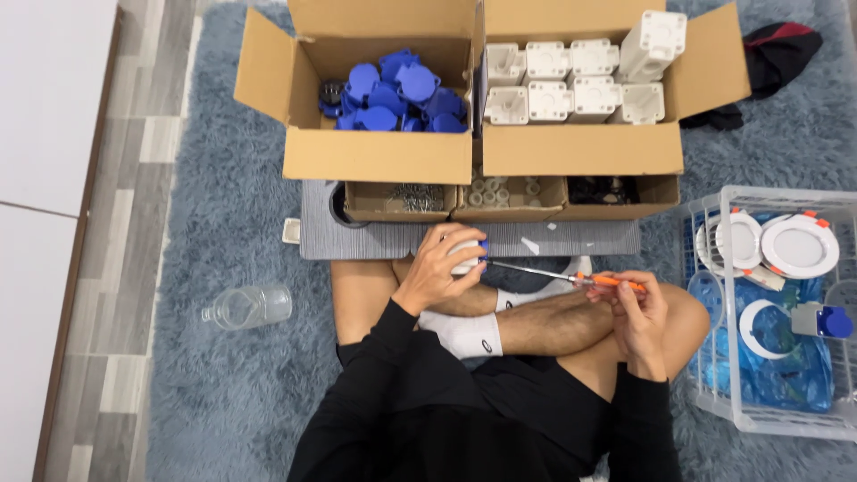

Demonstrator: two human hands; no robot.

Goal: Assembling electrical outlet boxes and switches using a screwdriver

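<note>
I log the blue shag rug (pixel 223 393) first; it fills most of the head view, with grey plank floor (pixel 116 223) at 9 o'clock. Two open cardboard boxes stand side by side at 12 o'clock: the left box (pixel 375 156) holds blue caps (pixel 393 94), the right box (pixel 580 147) holds white moulded housings (pixel 571 85), one standing taller than the others. At 3 o'clock I see a clear plastic crate (pixel 714 393) with round white downlight rings (pixel 799 245) and blue bags. A grey ribbed board (pixel 357 239) lies just in front of the boxes, carrying three low cardboard trays (pixel 509 201); I cannot tell their contents apart for certain. A clear plastic jar (pixel 248 306) lies on its side at 8 o'clock.

Near centre, the left hand (pixel 439 266) is clamped around a white housing with a blue end (pixel 469 254), over the crossed legs. The right hand (pixel 636 312), at 4 o'clock from it, has its fingers closed on the orange handle of a screwdriver (pixel 571 277), whose metal shaft reaches leftward to the housing's blue end.
</note>
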